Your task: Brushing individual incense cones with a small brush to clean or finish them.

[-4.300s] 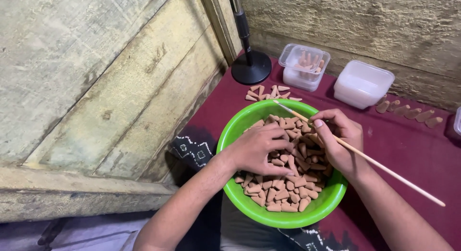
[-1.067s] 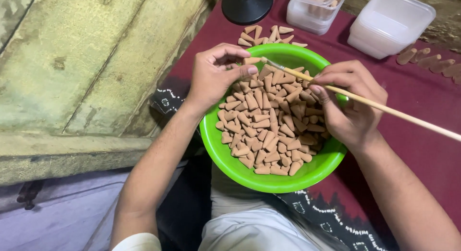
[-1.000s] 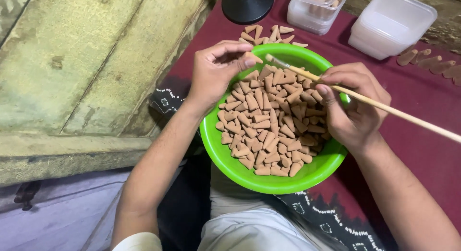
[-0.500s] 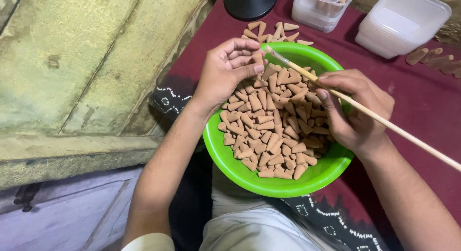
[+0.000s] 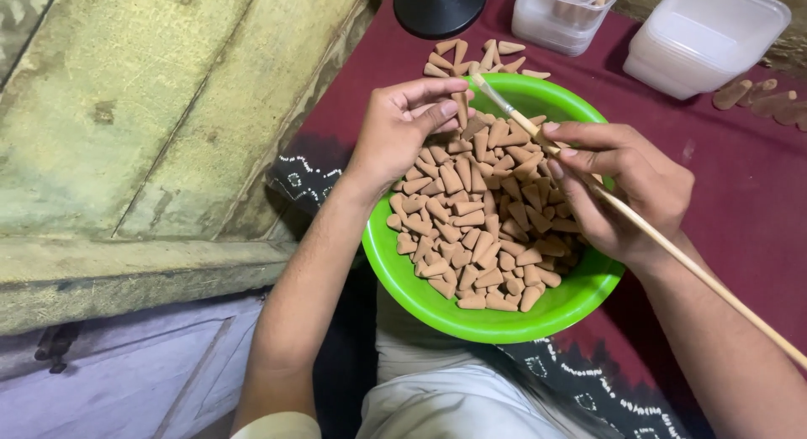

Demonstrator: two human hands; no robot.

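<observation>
Both hands [image 5: 403,132] [image 5: 618,187] pinched, fingertips near-touching

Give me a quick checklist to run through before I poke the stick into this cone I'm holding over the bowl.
1. Cone pinched in the left hand fingers: ok.
2. Stick gripped by the right hand: ok.
3. Stick tip at the cone's end: ok, they meet above the far rim.
4. Tip centred on the cone's base: cannot tell, too small.
5. Green bowl under both hands to catch a drop: ok.
6. Loose cones on the cloth clear of the hands: ok.
</observation>
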